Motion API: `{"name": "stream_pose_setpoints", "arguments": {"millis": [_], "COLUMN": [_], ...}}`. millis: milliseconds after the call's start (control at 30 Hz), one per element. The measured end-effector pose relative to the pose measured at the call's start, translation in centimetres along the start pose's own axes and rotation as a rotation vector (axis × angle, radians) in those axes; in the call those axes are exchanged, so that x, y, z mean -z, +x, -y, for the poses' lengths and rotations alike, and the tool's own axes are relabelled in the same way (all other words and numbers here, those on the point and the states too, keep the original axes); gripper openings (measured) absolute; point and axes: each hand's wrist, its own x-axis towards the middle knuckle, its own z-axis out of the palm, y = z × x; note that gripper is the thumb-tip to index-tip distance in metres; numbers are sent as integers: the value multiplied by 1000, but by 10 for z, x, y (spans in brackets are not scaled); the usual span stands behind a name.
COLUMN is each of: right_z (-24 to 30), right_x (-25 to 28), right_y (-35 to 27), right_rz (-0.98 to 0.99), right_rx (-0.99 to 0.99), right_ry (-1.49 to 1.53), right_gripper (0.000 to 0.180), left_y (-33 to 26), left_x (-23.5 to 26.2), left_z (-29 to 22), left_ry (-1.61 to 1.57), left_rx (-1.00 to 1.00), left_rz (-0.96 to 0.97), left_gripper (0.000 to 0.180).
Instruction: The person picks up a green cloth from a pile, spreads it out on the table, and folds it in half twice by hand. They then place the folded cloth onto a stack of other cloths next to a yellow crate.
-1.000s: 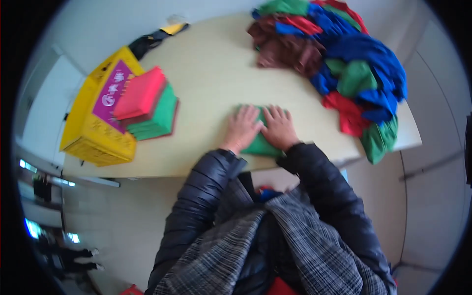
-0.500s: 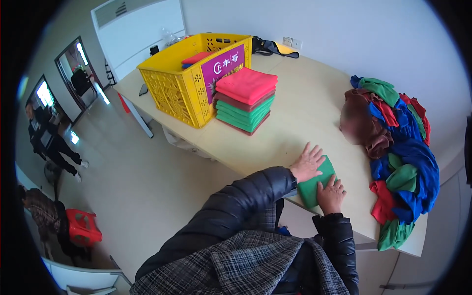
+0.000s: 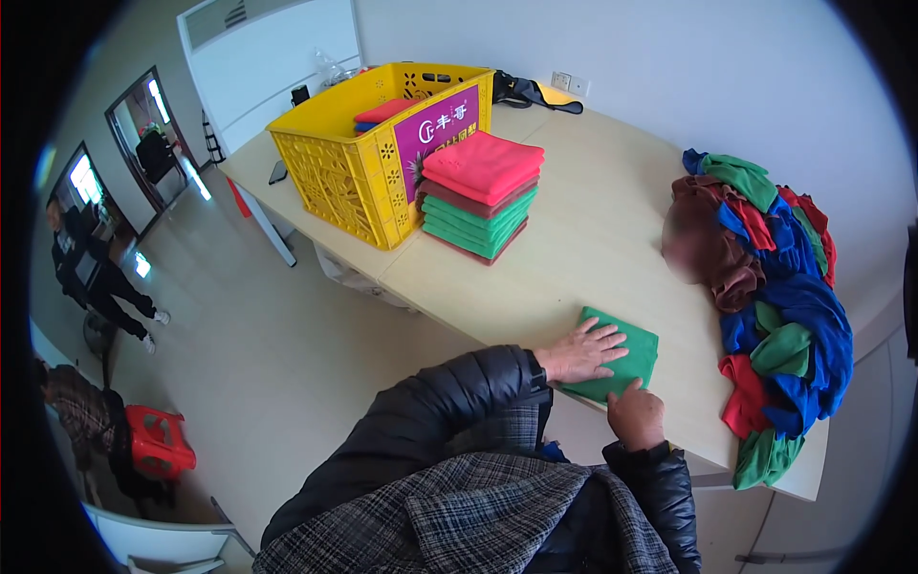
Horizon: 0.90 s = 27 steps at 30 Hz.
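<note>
The green cloth (image 3: 638, 357) now lies turned at the tabletop's (image 3: 583, 249) near edge, another side facing the right hand (image 3: 638, 418), which curls there, grip unclear; the left hand (image 3: 579, 354) rests flat-fingered on top.

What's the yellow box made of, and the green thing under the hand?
Yellow box: probably hard plastic with a slight shine, since its stiff walls have cut-out patterns. Green thing: looks like dull, soft cloth, folded flat; which fibre, I can't tell.

Matt green cloth (image 3: 635, 352), smooth tabletop (image 3: 593, 210), yellow plastic crate (image 3: 339, 191), glossy black sleeve (image 3: 397, 426).
</note>
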Motion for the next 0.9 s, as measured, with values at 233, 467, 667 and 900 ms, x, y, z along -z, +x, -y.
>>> {"name": "stream_pose_setpoints", "arguments": {"millis": [233, 467, 667, 900], "right_z": [14, 15, -8, -11], "right_x": [42, -42, -42, -43], "right_y": [29, 73, 70, 69], "right_rz": [59, -343, -308, -293], "right_rx": [1, 139, 78, 45], "right_ry": [179, 470, 392, 419], "right_gripper": [54, 59, 59, 58], "left_y": [-5, -3, -6, -14], "left_x": [-4, -27, -8, -5], "left_z": [-10, -17, -24, -25], "left_ry": [-41, 118, 42, 14], "left_rx": [182, 274, 268, 256], "left_rz": [-19, -153, -105, -111], "left_gripper": [60, 60, 63, 67]}}
